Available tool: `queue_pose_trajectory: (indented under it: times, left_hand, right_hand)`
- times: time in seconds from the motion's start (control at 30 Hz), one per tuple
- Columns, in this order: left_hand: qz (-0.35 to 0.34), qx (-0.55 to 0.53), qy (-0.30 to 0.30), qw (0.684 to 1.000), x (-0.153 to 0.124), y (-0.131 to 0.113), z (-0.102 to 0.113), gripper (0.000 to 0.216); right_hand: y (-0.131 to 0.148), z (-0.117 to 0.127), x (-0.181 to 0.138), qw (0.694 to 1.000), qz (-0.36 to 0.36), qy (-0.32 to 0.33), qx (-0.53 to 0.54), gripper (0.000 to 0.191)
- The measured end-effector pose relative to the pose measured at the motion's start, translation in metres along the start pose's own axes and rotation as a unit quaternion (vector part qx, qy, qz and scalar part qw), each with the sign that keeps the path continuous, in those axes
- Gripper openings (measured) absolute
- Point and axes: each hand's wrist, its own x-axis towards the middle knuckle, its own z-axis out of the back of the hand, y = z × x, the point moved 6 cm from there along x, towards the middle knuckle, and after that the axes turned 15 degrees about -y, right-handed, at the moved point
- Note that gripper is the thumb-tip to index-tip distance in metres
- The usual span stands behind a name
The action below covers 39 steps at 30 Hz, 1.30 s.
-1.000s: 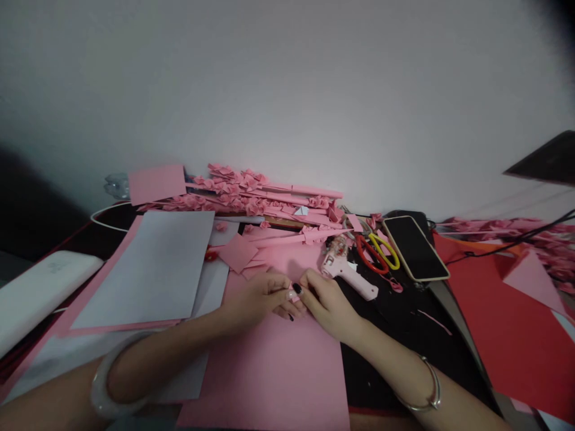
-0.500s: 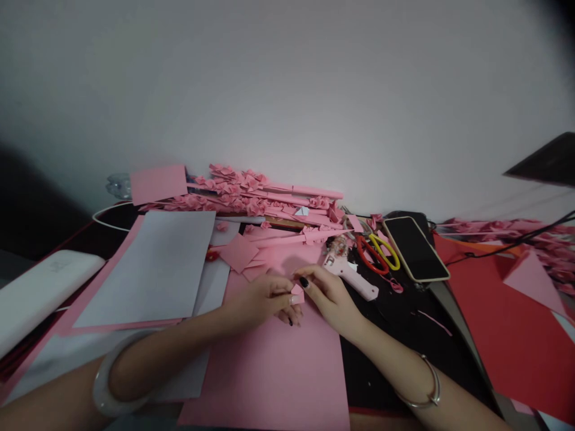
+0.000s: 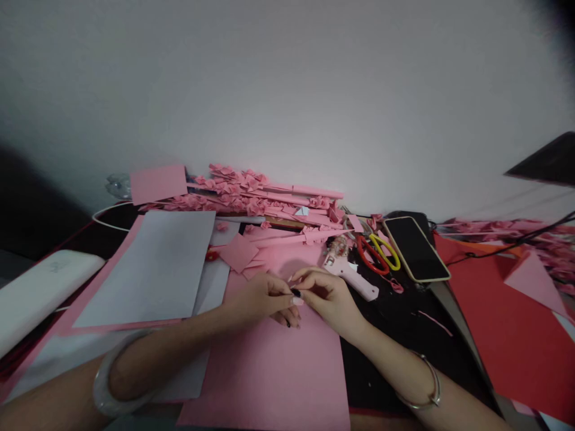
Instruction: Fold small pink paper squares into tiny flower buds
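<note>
A small folded piece of pink paper (image 3: pixel 297 301) is pinched between my two hands, mostly hidden by the fingertips. My left hand (image 3: pixel 260 300) grips it from the left, thumb on top and other fingers curled beneath. From the right, my right hand (image 3: pixel 331 299) closes thumb and forefinger at its upper edge. Both hands hover over a large pink sheet (image 3: pixel 283 371). Close beyond them lie small pink paper squares (image 3: pixel 239 251). A pale glue gun (image 3: pixel 357 281) lies just past my right hand.
Scissors with red and yellow handles (image 3: pixel 385 251) lie beside a phone (image 3: pixel 417 248). Pink paper flower stems (image 3: pixel 242 188) line the wall. White sheets (image 3: pixel 150 269) and a white box-like device (image 3: pixel 58 287) are at left, red paper (image 3: pixel 507 317) at right.
The right thumb and forefinger have moved slightly left and down onto the small paper, covering its upper part. Less of the paper shows now.
</note>
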Motion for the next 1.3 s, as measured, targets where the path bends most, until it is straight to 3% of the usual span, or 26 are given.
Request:
queue_pose_trajectory:
  times: [0.13, 0.3, 0.57, 0.8, 0.97, 1.03, 1.17, 1.3]
  left_hand:
    - [0.028, -0.019, 0.019, 0.999, -0.001, -0.001, 0.000, 0.020]
    - [0.058, -0.057, 0.024, 0.996, -0.001, -0.001, 0.001, 0.021]
    - [0.066, -0.107, 0.023, 0.992, -0.004, -0.003, 0.004, 0.020]
    - [0.044, -0.082, 0.016, 0.996, 0.001, 0.001, 0.004, 0.022]
    - [-0.012, -0.031, 0.004, 0.999, 0.001, -0.004, 0.004, 0.028]
    - [-0.023, -0.015, 0.007, 1.000, -0.001, -0.006, 0.002, 0.026]
    - [-0.036, -0.001, 0.024, 0.999, -0.004, -0.009, -0.002, 0.026]
    - [-0.050, 0.013, 0.024, 0.998, -0.003, -0.010, -0.003, 0.026]
  right_hand:
    - [0.008, 0.002, -0.001, 0.999, 0.044, 0.011, -0.025, 0.014]
    - [0.020, 0.004, -0.004, 0.990, 0.124, 0.041, -0.059, 0.036]
    - [0.025, 0.005, -0.006, 0.984, 0.154, 0.051, -0.069, 0.041]
    - [0.022, 0.003, -0.003, 0.988, 0.134, 0.055, -0.063, 0.039]
    - [0.008, 0.010, -0.002, 0.986, 0.056, -0.036, -0.154, 0.026]
    - [0.005, 0.007, -0.003, 0.982, 0.042, -0.021, -0.181, 0.025]
    - [0.004, -0.005, -0.006, 0.981, 0.047, 0.068, -0.176, 0.029]
    - [0.001, -0.007, -0.007, 0.984, 0.035, 0.078, -0.157, 0.029]
